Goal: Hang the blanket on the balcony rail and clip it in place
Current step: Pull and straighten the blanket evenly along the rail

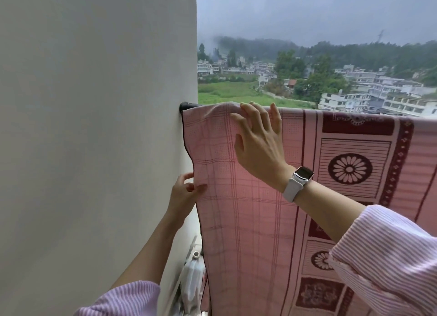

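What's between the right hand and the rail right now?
Only the blanket: in the head view the right hand lies flat on it, fingertips at the fold over the rail. No clip shows.

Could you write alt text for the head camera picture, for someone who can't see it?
A pink patterned blanket hangs over a dark balcony rail beside a pale wall. The right hand, with a white smartwatch on its wrist, lies open against the blanket's top fold, while the left hand pinches its side edge. Beyond are hillside buildings and misty trees.
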Tool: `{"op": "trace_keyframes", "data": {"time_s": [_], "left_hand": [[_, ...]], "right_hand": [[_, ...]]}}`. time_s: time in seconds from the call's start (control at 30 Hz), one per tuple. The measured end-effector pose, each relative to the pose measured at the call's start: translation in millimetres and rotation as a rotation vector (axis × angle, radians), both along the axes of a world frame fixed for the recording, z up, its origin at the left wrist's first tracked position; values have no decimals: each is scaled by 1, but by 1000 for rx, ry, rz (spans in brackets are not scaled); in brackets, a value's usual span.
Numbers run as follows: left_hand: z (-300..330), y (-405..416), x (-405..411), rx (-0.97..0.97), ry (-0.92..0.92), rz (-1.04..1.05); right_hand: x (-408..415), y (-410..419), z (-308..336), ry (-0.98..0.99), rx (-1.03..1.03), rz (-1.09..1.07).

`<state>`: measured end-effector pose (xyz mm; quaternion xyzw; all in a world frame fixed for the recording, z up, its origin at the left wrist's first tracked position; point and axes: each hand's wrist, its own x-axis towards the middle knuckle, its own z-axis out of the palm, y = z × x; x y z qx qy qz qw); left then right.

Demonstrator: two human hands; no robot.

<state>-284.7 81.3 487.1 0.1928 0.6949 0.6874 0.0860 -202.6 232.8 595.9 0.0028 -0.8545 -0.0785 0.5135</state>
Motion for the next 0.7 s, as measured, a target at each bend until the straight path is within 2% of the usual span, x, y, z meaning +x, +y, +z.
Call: {"op": "trace_keyframes", "data": {"time_s": [0.07,0.17,0.3,0.4,0.47,0.57,0.63,0.7], "left_hand": [[-1,-6,-2,58,68,112],[-1,-12,-8,104,72,234],[2,-3,-6,-18,117,333],[18,14,4,-108,225,485],[34,29,18,-109,418,599],[63,54,43,-188,817,669],[80,75,56,-327,1043,608],[96,100,67,-469,1188,492]], "right_hand": [[2,1,0,-5,5,-8],[8,4,-3,-22,25,-32],[23,19,-10,-37,70,-86],[40,41,-14,-51,80,-132],[55,57,-12,-50,72,-165],[78,77,-8,-38,56,-218],[95,93,-3,-26,40,-237],[115,113,1,-22,25,-258]]}}
